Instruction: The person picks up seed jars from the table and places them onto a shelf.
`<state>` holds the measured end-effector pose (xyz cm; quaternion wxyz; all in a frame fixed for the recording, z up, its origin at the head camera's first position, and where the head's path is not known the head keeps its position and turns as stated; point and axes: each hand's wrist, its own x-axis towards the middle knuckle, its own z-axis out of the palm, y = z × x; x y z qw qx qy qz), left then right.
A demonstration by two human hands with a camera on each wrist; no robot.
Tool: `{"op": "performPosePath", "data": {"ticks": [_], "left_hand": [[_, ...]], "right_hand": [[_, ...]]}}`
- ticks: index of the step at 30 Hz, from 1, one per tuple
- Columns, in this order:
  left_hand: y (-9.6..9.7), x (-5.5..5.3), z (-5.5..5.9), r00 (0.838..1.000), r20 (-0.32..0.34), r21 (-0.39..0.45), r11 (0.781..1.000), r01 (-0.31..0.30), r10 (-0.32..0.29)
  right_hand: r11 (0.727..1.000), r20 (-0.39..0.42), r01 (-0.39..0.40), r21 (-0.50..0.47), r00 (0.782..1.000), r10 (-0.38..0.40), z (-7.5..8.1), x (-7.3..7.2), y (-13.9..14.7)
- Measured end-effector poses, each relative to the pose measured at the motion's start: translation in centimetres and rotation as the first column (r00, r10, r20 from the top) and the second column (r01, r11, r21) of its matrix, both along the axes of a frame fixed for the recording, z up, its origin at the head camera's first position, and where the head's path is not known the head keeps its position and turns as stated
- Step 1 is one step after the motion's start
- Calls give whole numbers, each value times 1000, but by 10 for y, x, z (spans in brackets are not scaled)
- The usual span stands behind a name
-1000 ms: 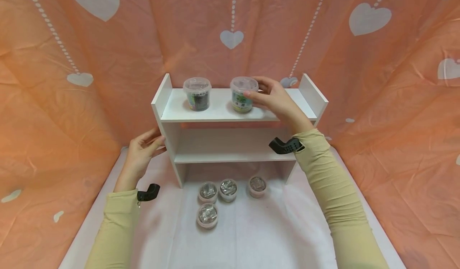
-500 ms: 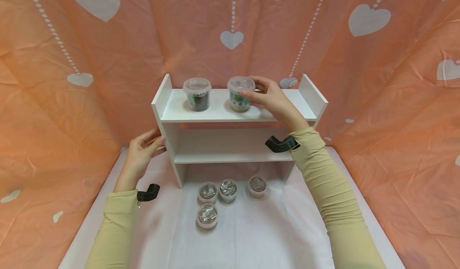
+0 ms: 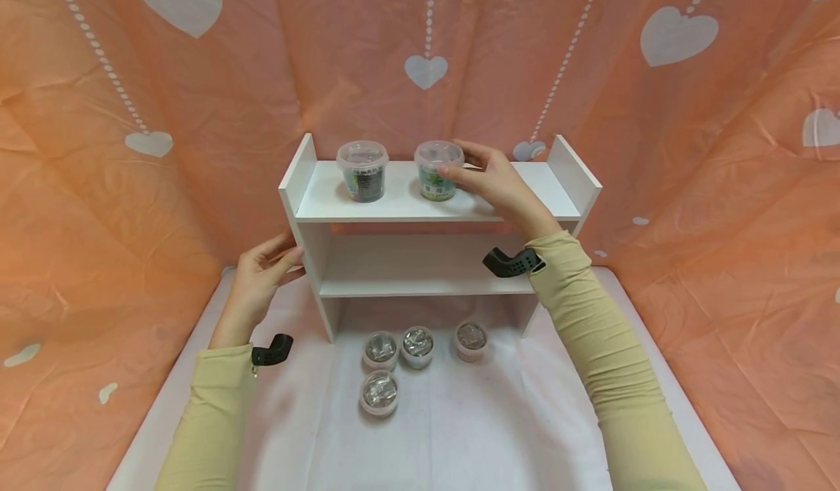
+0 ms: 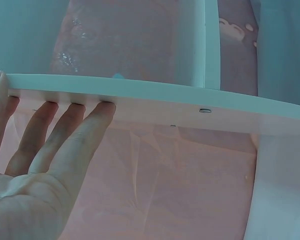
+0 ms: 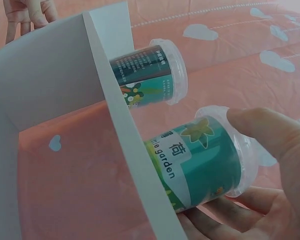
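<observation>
A clear lidded plastic cup (image 3: 438,177) with a green "little garden" label (image 5: 200,155) stands upright on the top board of the white shelf (image 3: 394,287). My right hand (image 3: 495,183) holds it from the right side, thumb at the front by the lid rim and fingers behind. To its left, apart from it, stands a second lidded cup (image 3: 364,177) with dark contents. My left hand (image 3: 259,276) touches the shelf's left side panel (image 4: 155,110). Its fingers (image 4: 75,145) lie fairly straight against the outer face, and the thumb is at the front edge.
Several small round tubs (image 3: 379,392) with shiny, silvery tops stand on the white-covered table (image 3: 459,440) in front of the shelf. An orange cloth (image 3: 354,60) with white hearts hangs behind and at both sides. Upright side panels (image 3: 573,174) bound the top board.
The right hand has shifted the green-labelled cup slightly left along the top board, closer to the other cup. The left hand stays at the side panel.
</observation>
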<state>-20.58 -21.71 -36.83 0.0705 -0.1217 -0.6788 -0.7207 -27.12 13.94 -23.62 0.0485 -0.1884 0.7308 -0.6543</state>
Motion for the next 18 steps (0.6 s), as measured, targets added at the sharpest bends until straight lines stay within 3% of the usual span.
{"op": "performPosePath", "data": {"ticks": [13, 18], "left_hand": [[0, 0, -1, 1000, -4, 10, 1000, 7, -7], [0, 0, 0, 1000, -8, 23, 1000, 8, -7]], "right_hand": [[999, -8, 6, 34, 1000, -5, 0, -5, 0], [1000, -6, 25, -5, 1000, -25, 2, 0, 5]]}}
